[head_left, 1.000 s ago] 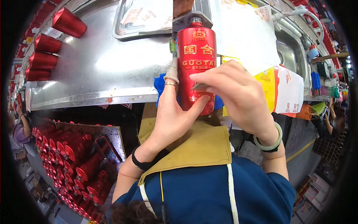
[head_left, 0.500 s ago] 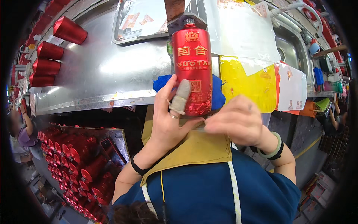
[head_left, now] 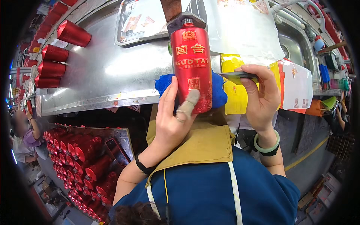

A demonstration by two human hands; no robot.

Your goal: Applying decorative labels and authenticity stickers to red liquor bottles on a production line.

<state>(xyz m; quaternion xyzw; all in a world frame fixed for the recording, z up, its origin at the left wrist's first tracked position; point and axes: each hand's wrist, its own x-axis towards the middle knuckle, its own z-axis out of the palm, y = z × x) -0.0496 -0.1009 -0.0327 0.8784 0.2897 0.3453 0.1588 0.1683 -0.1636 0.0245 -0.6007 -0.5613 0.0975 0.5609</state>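
A red bottle [head_left: 190, 47] with gold markings lies with its neck in a notched metal bracket [head_left: 185, 19]. Under its lower part is a blue cloth [head_left: 218, 92]. My left hand [head_left: 170, 120] grips the bottle's base, fingers along its left side and a finger in a grey cover pressed on its front. To the right of the bottle, my right hand [head_left: 264, 93] is raised and closed on a small dark pointed tool [head_left: 242, 76]. Its tip points left toward the bottle, apart from it; the tool's exact kind is unclear.
Several red cups or bottle bodies [head_left: 74, 33] stand on the steel worktop [head_left: 97, 80] at left. A metal tray [head_left: 129, 41] lies behind. Yellow sheeting [head_left: 235, 103], white sheets [head_left: 247, 33] and a sink [head_left: 296, 48] are at right. Many red bottles [head_left: 82, 153] fill a crate below left.
My right hand has risen from beside the bottle's base, moving right and away, with the pointed tool now plainly visible. My left hand's covered finger has slid lower on the bottle.
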